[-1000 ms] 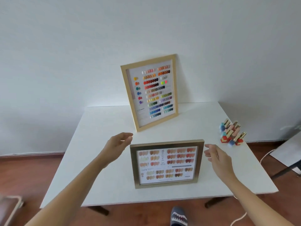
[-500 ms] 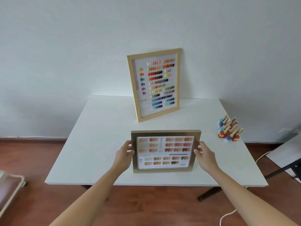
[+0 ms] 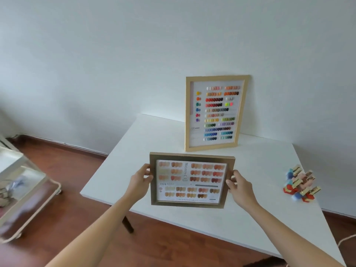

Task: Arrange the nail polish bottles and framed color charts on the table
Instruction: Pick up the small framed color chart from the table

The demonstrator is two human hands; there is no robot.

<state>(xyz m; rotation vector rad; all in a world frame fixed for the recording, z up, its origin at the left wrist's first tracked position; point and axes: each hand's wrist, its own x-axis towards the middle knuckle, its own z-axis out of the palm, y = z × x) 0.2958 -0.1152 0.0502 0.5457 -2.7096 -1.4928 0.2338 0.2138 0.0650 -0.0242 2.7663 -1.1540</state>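
A dark gold framed colour chart [image 3: 190, 181] with nude and brown swatches is held just above the white table [image 3: 256, 209], tilted toward me. My left hand [image 3: 140, 182] grips its left edge and my right hand [image 3: 238, 186] grips its right edge. Behind it a taller, light wood framed colour chart [image 3: 214, 112] with many bright swatches stands upright and leans on the wall. Several nail polish bottles [image 3: 300, 185] with gold caps and red, blue and pink bodies cluster near the table's right edge.
A white trolley [image 3: 25, 191] with shelves stands on the wooden floor at the left. A dark table leg [image 3: 128, 225] shows under the near left corner. A cable [image 3: 346, 241] lies on the floor at the right.
Both hands closed on the sides of the dark gold frame and raised it off the table. My view has swung to the left, so the table now sits to the right.
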